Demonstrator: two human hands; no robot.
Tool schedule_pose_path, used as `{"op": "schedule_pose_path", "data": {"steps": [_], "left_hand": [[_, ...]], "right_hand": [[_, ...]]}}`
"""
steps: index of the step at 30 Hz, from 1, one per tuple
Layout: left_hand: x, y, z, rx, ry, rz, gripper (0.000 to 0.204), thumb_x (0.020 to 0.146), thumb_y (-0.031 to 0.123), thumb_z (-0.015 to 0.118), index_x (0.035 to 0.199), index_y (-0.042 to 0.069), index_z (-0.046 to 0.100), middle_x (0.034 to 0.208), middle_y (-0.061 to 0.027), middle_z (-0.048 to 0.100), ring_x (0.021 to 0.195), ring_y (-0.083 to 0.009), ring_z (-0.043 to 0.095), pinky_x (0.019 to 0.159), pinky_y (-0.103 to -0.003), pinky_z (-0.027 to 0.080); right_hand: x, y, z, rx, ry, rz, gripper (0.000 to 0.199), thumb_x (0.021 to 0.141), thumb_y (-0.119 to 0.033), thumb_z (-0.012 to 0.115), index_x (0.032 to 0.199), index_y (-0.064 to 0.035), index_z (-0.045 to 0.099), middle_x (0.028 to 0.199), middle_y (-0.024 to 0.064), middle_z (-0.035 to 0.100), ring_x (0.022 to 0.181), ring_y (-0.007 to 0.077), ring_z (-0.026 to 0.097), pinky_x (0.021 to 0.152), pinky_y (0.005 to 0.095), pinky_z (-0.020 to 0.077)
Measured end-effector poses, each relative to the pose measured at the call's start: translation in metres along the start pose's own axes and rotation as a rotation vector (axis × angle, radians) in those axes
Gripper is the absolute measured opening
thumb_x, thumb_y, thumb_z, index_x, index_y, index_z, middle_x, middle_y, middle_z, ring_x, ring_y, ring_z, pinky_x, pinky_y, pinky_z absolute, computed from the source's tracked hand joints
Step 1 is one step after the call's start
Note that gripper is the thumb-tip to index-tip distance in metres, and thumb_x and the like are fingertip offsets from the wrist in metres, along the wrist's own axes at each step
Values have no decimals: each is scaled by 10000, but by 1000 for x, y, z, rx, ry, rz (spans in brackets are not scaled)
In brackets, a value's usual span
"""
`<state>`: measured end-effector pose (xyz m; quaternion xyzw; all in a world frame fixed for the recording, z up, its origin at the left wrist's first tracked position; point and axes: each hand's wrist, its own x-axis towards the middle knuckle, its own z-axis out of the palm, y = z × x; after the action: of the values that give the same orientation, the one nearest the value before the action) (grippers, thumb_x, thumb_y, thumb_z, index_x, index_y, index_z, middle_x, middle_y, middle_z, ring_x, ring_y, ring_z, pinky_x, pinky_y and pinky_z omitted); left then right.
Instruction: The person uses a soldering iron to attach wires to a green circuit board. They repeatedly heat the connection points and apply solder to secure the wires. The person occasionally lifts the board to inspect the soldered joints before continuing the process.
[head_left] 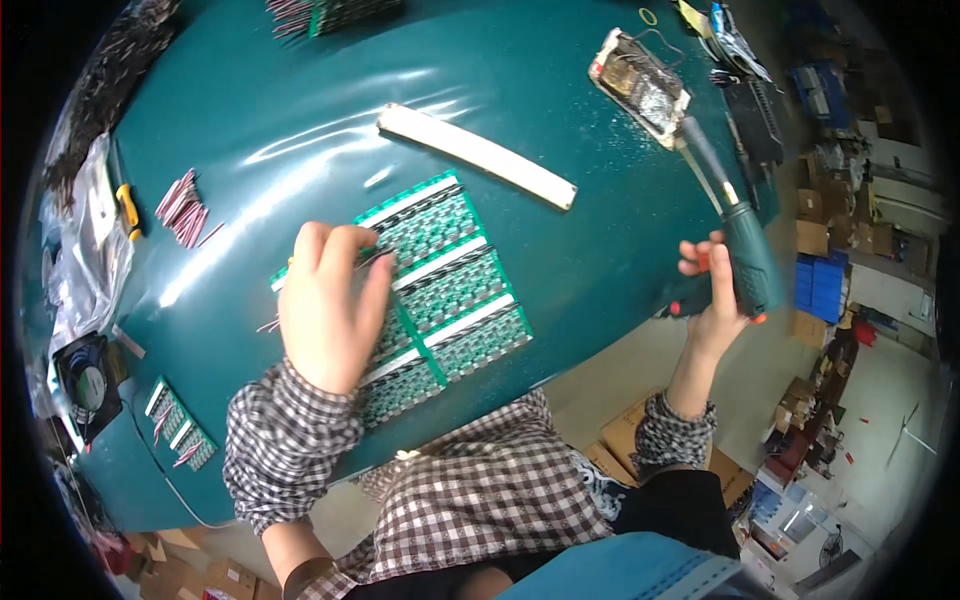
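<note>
My left hand (330,305) lies on a panel of green circuit boards (440,290) in the middle of the dark green table (300,120), its fingertips pressing down on a thin wire at the panel's left part. My right hand (712,290) is off the table's right edge and grips the green handle of a soldering iron (745,250). The iron's tip points up toward a metal stand with a dirty sponge (640,85). Both sleeves are checked.
A long white strip (475,155) lies behind the boards. Red-and-black wire pieces (183,208) sit at the left, near a plastic bag and a yellow-handled tool (128,208). A smaller green board (180,424) and a small fan (88,385) are at the near left. Cardboard boxes stand on the floor below.
</note>
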<state>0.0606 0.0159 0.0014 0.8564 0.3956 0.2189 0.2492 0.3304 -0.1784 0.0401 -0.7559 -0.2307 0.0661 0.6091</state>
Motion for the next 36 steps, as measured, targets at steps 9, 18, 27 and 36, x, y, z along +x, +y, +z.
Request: {"op": "schedule_pose_path", "data": {"steps": [9,18,27,36], "left_hand": [[-9,31,11,-1373,-276,-545,224,896,155,644,1060,11,597,935,-29,621,754,-74,566,672,-201,468],[-3,29,20,-1773,-241,-760,180,938,194,582,1023,36,598,873,-3,613,715,-45,552,644,-180,466],[-3,25,23,-1844,-274,-801,157,944,178,563,1009,42,609,844,-1,625,686,-46,548,616,-183,449],[-8,19,16,-1658,-237,-783,203,937,178,571,1064,23,604,896,-24,644,704,-59,563,643,-188,460]], "right_hand": [[-72,4,27,629,-444,394,384,916,-294,566,1059,57,502,817,114,592,665,243,652,535,312,555],[-89,-2,41,648,-520,472,398,892,-307,601,1031,55,510,802,111,587,627,241,644,528,311,559],[-93,-2,43,608,-492,528,407,880,-325,617,1018,45,519,780,101,587,611,221,640,508,293,554],[-88,-6,43,580,-496,583,406,894,-346,598,1004,38,523,787,93,585,621,214,639,515,290,551]]}}
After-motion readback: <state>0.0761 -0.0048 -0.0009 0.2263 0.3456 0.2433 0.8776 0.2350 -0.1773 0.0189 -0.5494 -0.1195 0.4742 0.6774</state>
